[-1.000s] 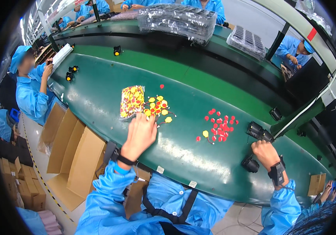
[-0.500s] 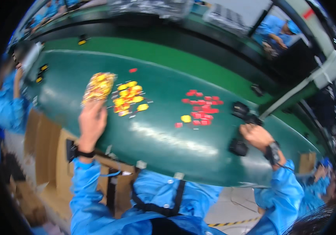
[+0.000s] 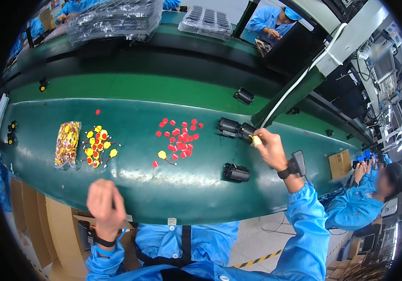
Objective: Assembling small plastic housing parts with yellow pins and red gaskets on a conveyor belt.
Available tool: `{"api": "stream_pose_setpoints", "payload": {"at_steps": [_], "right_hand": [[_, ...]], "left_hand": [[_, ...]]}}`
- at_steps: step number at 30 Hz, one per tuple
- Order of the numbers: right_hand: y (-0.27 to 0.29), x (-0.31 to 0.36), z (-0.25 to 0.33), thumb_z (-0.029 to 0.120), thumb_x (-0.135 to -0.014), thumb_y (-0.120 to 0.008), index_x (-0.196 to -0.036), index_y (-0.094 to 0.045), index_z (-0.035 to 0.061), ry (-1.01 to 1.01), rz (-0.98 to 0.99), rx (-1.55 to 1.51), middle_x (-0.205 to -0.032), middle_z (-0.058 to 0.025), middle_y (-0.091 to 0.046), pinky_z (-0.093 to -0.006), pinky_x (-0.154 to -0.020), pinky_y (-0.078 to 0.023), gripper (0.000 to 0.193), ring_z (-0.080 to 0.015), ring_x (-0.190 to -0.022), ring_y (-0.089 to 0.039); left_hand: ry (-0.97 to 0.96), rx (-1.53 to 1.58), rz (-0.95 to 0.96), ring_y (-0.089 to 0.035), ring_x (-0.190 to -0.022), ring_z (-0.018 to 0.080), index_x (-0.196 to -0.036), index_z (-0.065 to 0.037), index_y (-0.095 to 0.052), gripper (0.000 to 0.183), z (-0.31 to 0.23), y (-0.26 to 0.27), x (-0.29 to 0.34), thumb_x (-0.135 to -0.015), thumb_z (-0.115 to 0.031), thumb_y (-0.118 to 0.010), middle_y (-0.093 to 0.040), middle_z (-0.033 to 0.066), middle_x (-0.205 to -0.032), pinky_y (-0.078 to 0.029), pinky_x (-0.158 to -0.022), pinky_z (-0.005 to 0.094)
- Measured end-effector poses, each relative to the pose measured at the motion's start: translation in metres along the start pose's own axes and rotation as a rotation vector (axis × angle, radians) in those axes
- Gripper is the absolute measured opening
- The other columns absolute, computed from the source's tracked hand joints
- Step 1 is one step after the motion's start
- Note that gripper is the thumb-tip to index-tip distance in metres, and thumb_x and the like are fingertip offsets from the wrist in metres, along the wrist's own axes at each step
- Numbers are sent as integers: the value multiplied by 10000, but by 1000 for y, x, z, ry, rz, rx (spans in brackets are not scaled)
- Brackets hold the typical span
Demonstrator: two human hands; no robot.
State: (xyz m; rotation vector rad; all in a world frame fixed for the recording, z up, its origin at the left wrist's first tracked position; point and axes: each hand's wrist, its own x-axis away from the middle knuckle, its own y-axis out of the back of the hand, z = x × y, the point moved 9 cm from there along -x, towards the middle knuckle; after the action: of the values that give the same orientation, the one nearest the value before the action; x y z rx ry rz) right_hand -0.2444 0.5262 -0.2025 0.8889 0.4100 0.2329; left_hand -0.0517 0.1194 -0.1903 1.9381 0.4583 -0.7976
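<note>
My right hand (image 3: 271, 149) pinches a small yellow disc-like piece (image 3: 255, 140) against the near end of a black cylindrical housing (image 3: 247, 130). A second black housing (image 3: 228, 127) adjoins that one, and a third black housing (image 3: 236, 173) lies closer to me. Over the near table edge hovers my left hand (image 3: 106, 206), slightly blurred, fingers curled and nothing visible in them. Beyond it lies a clear bag (image 3: 67, 144) of yellow and red pieces. Beside the bag is a loose pile of yellow wired discs (image 3: 99, 145). Red discs (image 3: 181, 138) are scattered mid-table, with one yellow wired disc (image 3: 162, 154) among them.
A slanted post (image 3: 294, 91) rises behind the housings. More black housings (image 3: 244, 95) sit on the green strip beyond. Stacked plastic trays (image 3: 116, 21) stand at the back. A cardboard box (image 3: 339, 164) is at the right, near a co-worker (image 3: 360, 196). Cartons (image 3: 46, 225) stand lower left.
The view has swung, shifting the table contents left. My left hand has let go of the bag and drawn back toward me. A yellow piece now shows in my right hand at the housing.
</note>
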Motion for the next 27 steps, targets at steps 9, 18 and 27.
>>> {"api": "stream_pose_setpoints", "payload": {"at_steps": [9,18,27], "right_hand": [[-10,35,34,23,-889,-528,-976,-584,-37,-332,-108,-1156,-744,-185,-659,-371,-592,-591,120,-310,-654,-693],[-51,31,188,-33,-783,-673,-976,-677,-10,485,-139,-61,-814,-139,-634,-347,-586,-504,194,-260,-650,-630],[-117,1,143,86,-807,-651,-1121,-564,-94,-33,-22,-1064,-862,-174,-670,-322,-670,-578,373,-246,-753,-693]], "left_hand": [[141,857,434,-633,-674,231,-880,55,-639,68,-83,-83,-29,-835,4,-627,-648,112,-737,-497,-636,329],[781,1642,979,-553,-483,112,-795,-63,-580,317,-79,-175,-50,-995,-305,-538,-559,34,-582,-409,-441,236],[435,1450,530,-494,-555,51,-891,-20,-607,139,-35,-177,-68,-966,-136,-589,-558,-7,-704,-385,-499,220]]}}
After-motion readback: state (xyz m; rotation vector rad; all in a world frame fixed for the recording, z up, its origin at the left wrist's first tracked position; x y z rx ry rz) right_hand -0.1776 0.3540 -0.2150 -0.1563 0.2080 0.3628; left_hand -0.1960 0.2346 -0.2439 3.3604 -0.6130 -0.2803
